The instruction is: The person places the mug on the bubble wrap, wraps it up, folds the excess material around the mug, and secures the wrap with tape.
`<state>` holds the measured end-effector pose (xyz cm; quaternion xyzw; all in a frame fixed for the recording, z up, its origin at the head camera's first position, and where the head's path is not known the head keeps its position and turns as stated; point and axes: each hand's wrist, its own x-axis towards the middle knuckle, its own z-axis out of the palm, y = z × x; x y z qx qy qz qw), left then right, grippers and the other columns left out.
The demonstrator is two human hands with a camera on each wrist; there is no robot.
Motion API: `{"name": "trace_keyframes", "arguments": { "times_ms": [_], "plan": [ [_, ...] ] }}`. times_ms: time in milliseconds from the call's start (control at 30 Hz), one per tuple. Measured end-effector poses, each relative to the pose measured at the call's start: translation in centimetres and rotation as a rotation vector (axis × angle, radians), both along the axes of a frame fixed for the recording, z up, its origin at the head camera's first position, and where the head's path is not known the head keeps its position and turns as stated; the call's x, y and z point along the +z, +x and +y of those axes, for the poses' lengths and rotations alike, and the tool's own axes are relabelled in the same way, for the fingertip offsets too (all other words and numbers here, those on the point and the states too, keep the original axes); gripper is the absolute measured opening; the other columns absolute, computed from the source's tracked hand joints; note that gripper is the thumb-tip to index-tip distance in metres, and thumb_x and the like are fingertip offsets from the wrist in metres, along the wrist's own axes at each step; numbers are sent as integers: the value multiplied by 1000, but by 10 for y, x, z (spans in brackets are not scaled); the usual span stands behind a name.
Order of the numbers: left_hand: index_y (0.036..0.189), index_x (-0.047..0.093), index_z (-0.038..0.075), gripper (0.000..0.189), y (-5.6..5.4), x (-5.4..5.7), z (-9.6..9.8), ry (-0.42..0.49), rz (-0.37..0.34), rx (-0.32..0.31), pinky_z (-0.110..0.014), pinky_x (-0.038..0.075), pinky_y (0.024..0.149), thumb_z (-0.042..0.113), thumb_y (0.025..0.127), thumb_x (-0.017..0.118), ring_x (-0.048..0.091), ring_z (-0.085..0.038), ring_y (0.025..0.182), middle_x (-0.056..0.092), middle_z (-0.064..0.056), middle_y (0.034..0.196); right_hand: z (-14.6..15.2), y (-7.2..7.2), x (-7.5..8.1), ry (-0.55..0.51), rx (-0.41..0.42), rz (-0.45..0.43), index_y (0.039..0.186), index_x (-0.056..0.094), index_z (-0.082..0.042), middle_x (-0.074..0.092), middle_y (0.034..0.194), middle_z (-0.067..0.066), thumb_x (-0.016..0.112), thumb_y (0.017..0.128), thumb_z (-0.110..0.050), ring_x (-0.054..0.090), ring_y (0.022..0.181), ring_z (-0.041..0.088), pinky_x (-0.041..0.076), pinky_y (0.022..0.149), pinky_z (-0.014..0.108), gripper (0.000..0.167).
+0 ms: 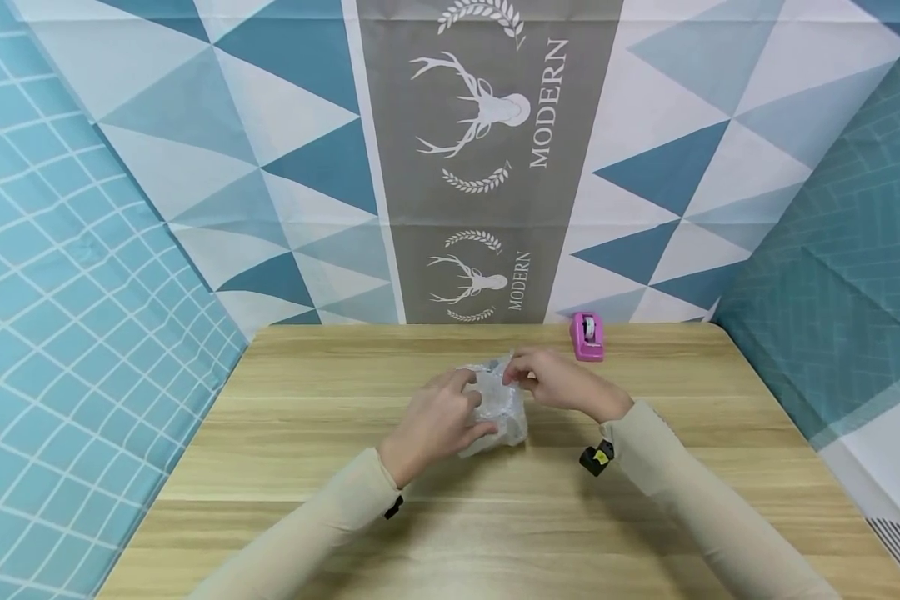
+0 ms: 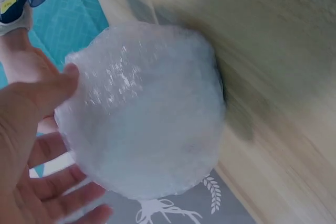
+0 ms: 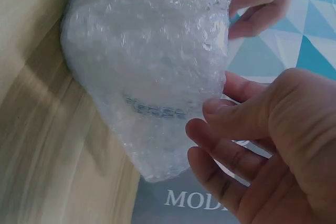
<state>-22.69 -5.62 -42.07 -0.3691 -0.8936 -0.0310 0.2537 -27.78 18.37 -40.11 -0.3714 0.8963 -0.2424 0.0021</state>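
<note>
A round bundle in clear bubble wrap [image 1: 495,400] sits toward the back of the wooden table, between both hands. Its contents look pale through the wrap [image 2: 152,108]; what they are is hidden. My left hand [image 1: 438,417] is at the bundle's left side, thumb against the wrap and the other fingers spread loosely along the edge. On the far right side, my right hand [image 1: 547,379] pinches the edge of the wrap between thumb and fingertips. Dark marks show through the bubble wrap [image 3: 152,108] in the right wrist view.
Behind the right hand, a pink tape dispenser [image 1: 588,337] stands near the back edge of the wooden table [image 1: 285,450]. A patterned cloth [image 1: 480,167] hangs behind the table, with blue cloths at both sides.
</note>
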Motion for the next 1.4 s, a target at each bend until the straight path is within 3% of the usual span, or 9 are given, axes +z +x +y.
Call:
{"name": "trace_keyframes", "arguments": {
  "times_ms": [167, 300, 433, 667, 800, 933, 1133, 1267, 1400],
  "plan": [
    [82, 78, 14, 39, -1, 2, -3, 70, -32, -11, -32, 54, 71, 51, 76, 86, 60, -21, 84, 67, -5, 101, 2, 6, 4, 87, -23, 124, 96, 79, -16, 68, 118, 8, 81, 84, 0, 63, 114, 29, 54, 102, 51, 20],
    [90, 80, 10, 36, -5, 5, -4, 113, -92, -40, -32, 57, 75, 40, 72, 90, 60, -22, 84, 71, -6, 102, 4, 8, 3, 108, -5, 203, 94, 76, -18, 68, 127, 11, 85, 82, -8, 59, 123, 34, 50, 105, 59, 18],
    [92, 78, 9, 32, -6, 6, -3, 111, -116, -35, -35, 56, 77, 31, 73, 91, 62, -24, 84, 74, -8, 103, 4, 8, -1, 104, 38, 135, 98, 68, -15, 68, 110, 5, 80, 87, -5, 65, 103, 24, 58, 92, 43, 18],
    [105, 75, 2, 20, -1, 5, 0, 119, -138, -68, -44, 57, 96, 6, 85, 76, 70, -33, 104, 75, -17, 114, 4, 13, 0, 86, -26, 15, 99, 61, -12, 63, 98, 0, 80, 89, -15, 63, 90, 21, 57, 83, 37, 21],
    [119, 69, -1, 29, -2, -1, 0, 117, -181, -114, -52, 47, 114, 19, 97, 70, 69, -32, 115, 73, -17, 118, 1, 17, 1, 82, -47, -52, 98, 59, -13, 59, 90, -2, 81, 89, -30, 55, 80, 13, 52, 72, 27, 29],
    [116, 67, 1, 42, -4, -7, -2, 99, -213, -150, -57, 37, 120, 36, 94, 75, 69, -30, 114, 73, -13, 115, -3, 22, 1, 79, -40, -108, 104, 58, -13, 58, 87, -3, 76, 94, -35, 52, 75, 8, 49, 66, 23, 30],
    [99, 74, 7, 34, -4, -5, -2, 115, -143, -138, -66, 45, 109, 36, 82, 83, 61, -50, 124, 69, -20, 126, 4, 19, 5, -18, 18, -138, 124, 60, 0, 68, 88, 5, 54, 103, -3, 63, 75, 9, 58, 68, 23, 22],
    [92, 76, 10, 25, -5, -1, -2, 48, -64, -156, -67, 47, 106, 31, 82, 86, 56, -52, 130, 65, -20, 128, 17, 10, 8, -85, -4, 16, 115, 67, 3, 73, 96, 12, 57, 95, 13, 70, 84, 19, 62, 75, 31, 24],
    [86, 76, 12, 17, -8, 3, -5, -19, 7, -149, -60, 50, 108, 21, 79, 89, 62, -44, 124, 63, -16, 116, 23, 4, 6, -56, -2, 94, 116, 71, -3, 73, 118, 12, 67, 91, 10, 71, 109, 29, 61, 93, 42, 28]
  ]
}}
